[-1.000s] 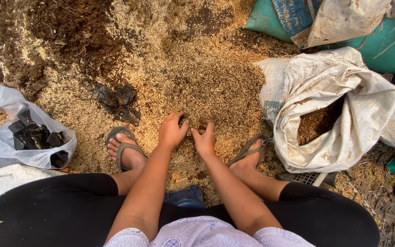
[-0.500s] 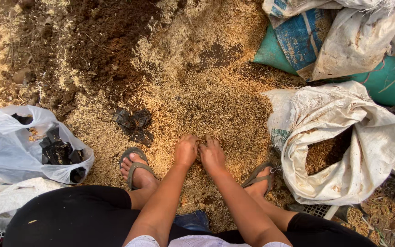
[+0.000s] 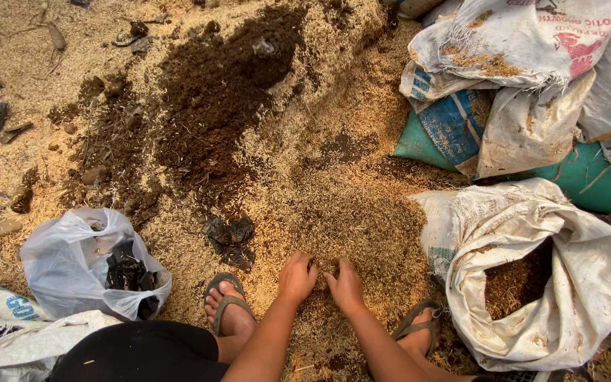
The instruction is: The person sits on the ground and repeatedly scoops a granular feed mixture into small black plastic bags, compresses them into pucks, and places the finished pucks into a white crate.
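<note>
**Both hands cupped into a heap of golden husk**

The person squats over a broad, loose heap of golden-brown rice husk (image 3: 348, 205) spread across the ground. Both forearms reach forward and down between the knees, converging so that the hands meet at the near edge of the heap.

The left hand (image 3: 297, 277) lies palm down on the husk, wrist slightly raised, its fingers curled downward and inward with the tips pressed into the loose material. The right hand (image 3: 346, 286) mirrors it just beside, thumb side toward the left hand, fingers bent and dug in. Between the two hands sits a small gathered clump of husk, which both curled hands enclose from either side; neither hand is a tight fist, and neither lies flat and loose.

A foot in a grey-green rubber flip-flop (image 3: 228, 308) stands just left of the left forearm, and a second matching sandal (image 3: 419, 329) stands right of the right forearm.

To the right, touching the heap's edge, an open white woven sack (image 3: 532, 283) slumps with its mouth rolled down, husk showing inside. On the left lies a thin translucent white plastic bag (image 3: 79, 265) holding black crumpled pieces. A patch of dark brown soil (image 3: 213, 106) spreads over the far side of the heap, and more white and teal stuffed sacks (image 3: 518, 106) are piled at the upper right.
</note>
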